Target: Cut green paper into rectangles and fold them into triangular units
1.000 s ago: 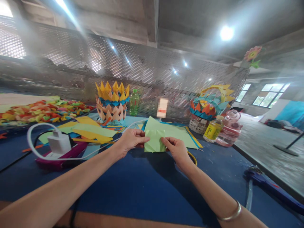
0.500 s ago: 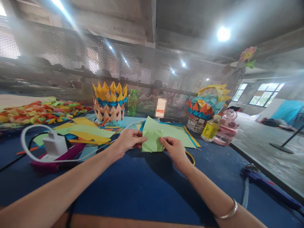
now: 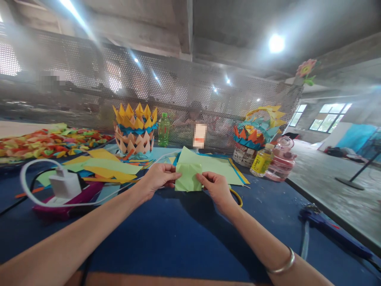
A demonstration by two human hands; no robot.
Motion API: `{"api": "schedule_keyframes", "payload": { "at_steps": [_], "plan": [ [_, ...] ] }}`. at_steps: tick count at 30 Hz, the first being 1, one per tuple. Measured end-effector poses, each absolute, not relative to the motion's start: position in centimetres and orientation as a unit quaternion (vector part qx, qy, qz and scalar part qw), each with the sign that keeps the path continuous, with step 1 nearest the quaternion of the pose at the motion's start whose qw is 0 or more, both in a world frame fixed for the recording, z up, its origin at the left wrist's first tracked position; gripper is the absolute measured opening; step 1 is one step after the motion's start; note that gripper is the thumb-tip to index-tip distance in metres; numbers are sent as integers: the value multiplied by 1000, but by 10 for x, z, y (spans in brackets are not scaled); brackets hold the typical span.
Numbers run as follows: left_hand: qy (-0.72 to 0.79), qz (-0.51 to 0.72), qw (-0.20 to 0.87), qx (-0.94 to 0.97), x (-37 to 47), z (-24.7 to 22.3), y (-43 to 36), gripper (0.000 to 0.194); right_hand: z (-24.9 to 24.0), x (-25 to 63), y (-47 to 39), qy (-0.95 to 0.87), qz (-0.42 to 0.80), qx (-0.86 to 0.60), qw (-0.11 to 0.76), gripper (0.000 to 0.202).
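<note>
A small, creased square of light green paper (image 3: 188,178) is held up over the blue tabletop. My left hand (image 3: 160,179) pinches its left edge between thumb and fingers. At the opposite edge, my right hand (image 3: 216,186) grips the paper the same way; a silver bangle circles that forearm. Behind the square lies a larger stack of green sheets (image 3: 217,167), with blue and yellow paper edges showing under it. A yellow ring-shaped handle (image 3: 236,196) shows partly behind my right hand.
Left stand a folded-paper basket (image 3: 135,131), a green bottle (image 3: 163,130), paper strips (image 3: 110,165), a heap of folded pieces (image 3: 56,139) and a purple power strip with a white charger (image 3: 65,184). Right are another paper basket (image 3: 250,137), a yellow-labelled bottle (image 3: 262,161), a pink jug (image 3: 280,163) and a blue glue gun (image 3: 336,230).
The view has shifted slightly, so most things sit a little further left. Both hands keep their hold on the green paper, which looks much the same.
</note>
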State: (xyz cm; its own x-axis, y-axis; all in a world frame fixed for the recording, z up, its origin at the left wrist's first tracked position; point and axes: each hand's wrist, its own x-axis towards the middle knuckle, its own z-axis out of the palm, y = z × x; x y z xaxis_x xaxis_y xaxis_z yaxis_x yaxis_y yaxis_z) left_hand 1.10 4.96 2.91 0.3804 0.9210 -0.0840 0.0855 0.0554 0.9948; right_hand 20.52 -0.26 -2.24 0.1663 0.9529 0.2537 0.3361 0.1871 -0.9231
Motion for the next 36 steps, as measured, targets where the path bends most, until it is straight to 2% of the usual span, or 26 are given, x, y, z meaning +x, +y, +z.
{"api": "schedule_keyframes", "payload": {
  "at_steps": [24,31,36],
  "plan": [
    [416,366,580,597,8,26,49,36,-19,202,-7,-566,303,-544,540,28],
    [418,368,575,599,8,25,50,27,-19,203,-6,-568,307,-543,537,30],
    [422,367,578,594,8,27,48,28,-20,204,-5,-572,303,-550,528,27]
  ]
}}
